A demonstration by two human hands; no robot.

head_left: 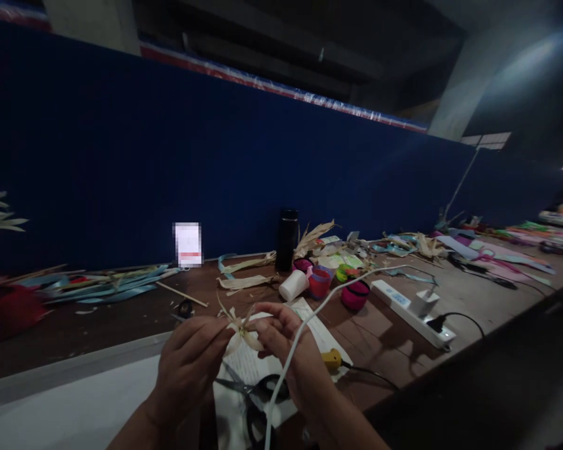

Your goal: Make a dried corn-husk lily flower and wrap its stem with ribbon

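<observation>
Looking down, I see the brown table [380, 337] running along a blue wall [216, 156], littered with husk strips and ribbons. A power strip [410, 311] lies to the right, its white cable [300, 337] arcing over my right wrist. Scissors [258, 394] rest on paper [248, 369] below my hands. My left hand [190, 365] and right hand [286, 350] meet above the paper, fingertips of both pinched on a small pale husk flower [241, 330] between them.
</observation>
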